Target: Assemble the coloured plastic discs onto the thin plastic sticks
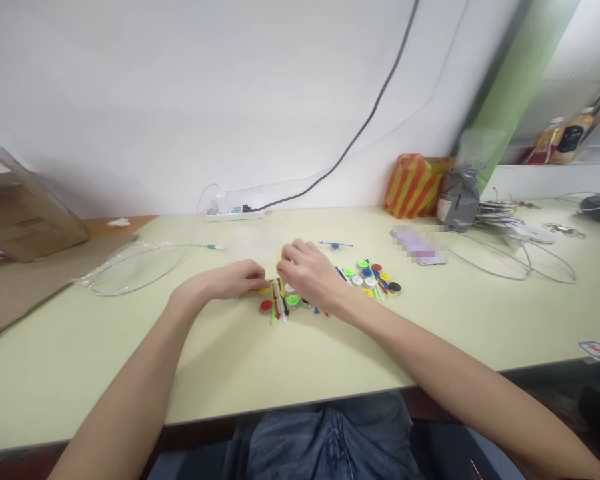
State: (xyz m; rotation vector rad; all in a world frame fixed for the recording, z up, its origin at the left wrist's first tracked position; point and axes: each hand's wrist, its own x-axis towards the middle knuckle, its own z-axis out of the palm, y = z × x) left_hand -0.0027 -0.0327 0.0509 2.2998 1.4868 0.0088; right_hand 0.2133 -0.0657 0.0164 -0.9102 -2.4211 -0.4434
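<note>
My left hand [241,279] is closed, its fingertips pressed together at the left end of a group of small coloured pieces; whatever they grip is hidden. Just to the right, my right hand [310,272] is curled shut, and a thin yellow arrow-like piece [278,256] sticks up at its fingertips. Below the hands lie a red round disc [265,306], a green round disc [293,301] and several thin arrows, among them a black arrow [285,307]. My right hand covers part of this group. A blue arrow [335,245] with a round hub lies apart, beyond the right hand.
More discs and arrows, including a black disc [395,289], lie to the right. Behind stand a power strip [234,214], a striped bag [415,185] and a grey bag [459,200]. A blurred phone-like object [420,245] and cables lie right, cardboard [35,220] left.
</note>
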